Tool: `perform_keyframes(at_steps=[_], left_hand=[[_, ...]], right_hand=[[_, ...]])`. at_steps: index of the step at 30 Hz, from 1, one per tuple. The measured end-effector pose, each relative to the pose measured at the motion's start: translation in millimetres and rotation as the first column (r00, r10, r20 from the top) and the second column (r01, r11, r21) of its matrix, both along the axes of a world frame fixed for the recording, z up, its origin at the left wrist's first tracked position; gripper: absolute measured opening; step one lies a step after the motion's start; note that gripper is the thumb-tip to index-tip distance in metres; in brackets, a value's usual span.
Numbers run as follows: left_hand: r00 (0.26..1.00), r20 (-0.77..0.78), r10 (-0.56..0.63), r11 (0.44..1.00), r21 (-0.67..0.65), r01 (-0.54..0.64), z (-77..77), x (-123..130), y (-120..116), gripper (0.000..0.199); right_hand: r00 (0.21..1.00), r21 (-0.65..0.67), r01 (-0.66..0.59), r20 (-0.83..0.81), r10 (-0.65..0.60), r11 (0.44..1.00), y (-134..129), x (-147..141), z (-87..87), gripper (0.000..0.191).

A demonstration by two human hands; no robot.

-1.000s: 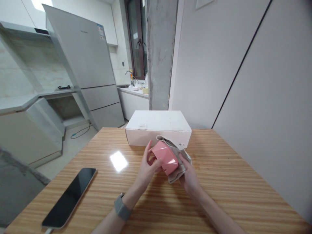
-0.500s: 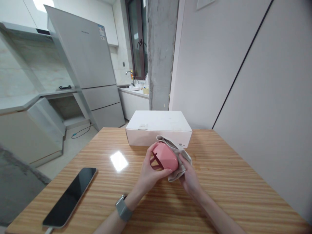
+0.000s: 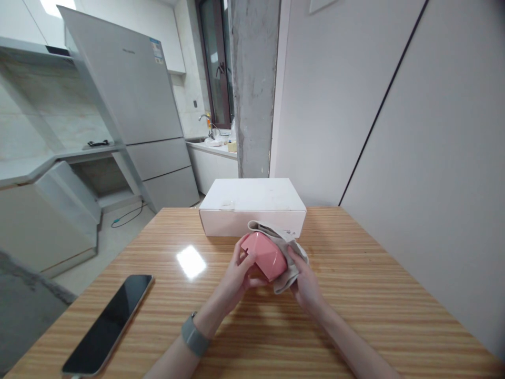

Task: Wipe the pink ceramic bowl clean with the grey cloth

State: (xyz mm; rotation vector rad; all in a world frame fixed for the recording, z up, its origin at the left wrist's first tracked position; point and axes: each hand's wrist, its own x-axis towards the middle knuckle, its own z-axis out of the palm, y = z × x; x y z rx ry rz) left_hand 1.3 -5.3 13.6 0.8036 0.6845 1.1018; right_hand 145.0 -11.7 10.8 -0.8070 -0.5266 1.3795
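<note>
Turned and re-gripped since the earlier frame: one glossy pink faceted hollow shell, probably plastic [image 3: 267, 256], held above the table before the long white cardboard box [image 3: 252, 195], on my side of it. My left hand [image 3: 233, 279]: partly open, digits spread and clamped on the shell's left end. My right hand [image 3: 307, 287]: closed on one folded grey-beige fabric cloth [image 3: 291, 269], pressed to the shell's right side, before the box's right half. Step in hand, by my judgement: wiping. Recommended handling: firm left grip, light even cloth pressure, shell rotated in small turns so each facet meets fabric; bare fingertips best kept off finished faces, cloth kept flat at the edges.
</note>
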Motion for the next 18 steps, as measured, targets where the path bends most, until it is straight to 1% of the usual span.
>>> perform_keyframes(at_steps=[2, 3, 5, 7, 8, 10, 11, 13, 15, 17, 18], left_hand=[[1.000, -0.023, 0.005, 0.999, 0.034, -0.004, -2.1, -0.1, 0.8, 0.057], [0.998, -0.050, 0.029, 0.998, 0.057, -0.026, -3.3, 0.1, 1.5, 0.056], [0.985, -0.127, 0.115, 0.987, 0.129, -0.099, -4.5, 0.3, 2.6, 0.062], [0.956, -0.202, 0.213, 0.958, 0.235, -0.164, -3.1, -0.2, 1.6, 0.075], [0.939, -0.236, 0.250, 0.938, 0.298, -0.175, -1.5, -0.6, 0.2, 0.081], [0.912, -0.290, 0.292, 0.898, 0.411, -0.157, 2.6, -1.6, -3.9, 0.088], [0.905, -0.304, 0.298, 0.884, 0.445, -0.142, 4.5, -1.9, -6.0, 0.090], [0.919, -0.289, 0.268, 0.884, 0.452, -0.116, 6.8, -1.6, -8.7, 0.091], [0.954, -0.218, 0.206, 0.909, 0.404, -0.104, 6.4, -0.3, -8.4, 0.089], [0.975, -0.139, 0.171, 0.929, 0.353, -0.113, 2.8, 1.6, -5.2, 0.078], [0.979, -0.107, 0.175, 0.933, 0.335, -0.130, 0.1, 2.4, -2.9, 0.073]], right_hand=[[1.000, -0.001, 0.005, 0.008, -0.005, 1.000, 0.5, 0.2, 0.7, 0.037], [1.000, -0.004, 0.009, 0.012, -0.009, 1.000, 0.6, 0.1, 1.3, 0.037], [1.000, -0.011, 0.015, 0.016, -0.014, 1.000, 0.4, -0.6, 2.4, 0.038], [1.000, -0.016, 0.012, 0.010, -0.011, 1.000, -0.1, -1.5, 3.2, 0.035], [1.000, -0.019, 0.008, 0.006, -0.008, 1.000, -0.6, -1.8, 3.5, 0.033], [1.000, -0.021, 0.007, -0.001, -0.007, 1.000, -1.6, -2.2, 3.7, 0.032], [1.000, -0.020, 0.007, -0.001, -0.007, 1.000, -2.0, -2.3, 3.8, 0.033], [1.000, -0.019, 0.002, 0.006, -0.002, 1.000, -2.8, -2.0, 3.5, 0.031], [1.000, -0.014, -0.009, 0.026, 0.009, 1.000, -2.8, -1.1, 2.3, 0.028], [0.997, 0.023, -0.012, 0.081, 0.010, 1.000, -1.7, 0.2, 0.0, 0.028], [0.993, 0.059, -0.009, 0.120, 0.002, 0.998, -0.9, 1.0, -1.7, 0.029]])
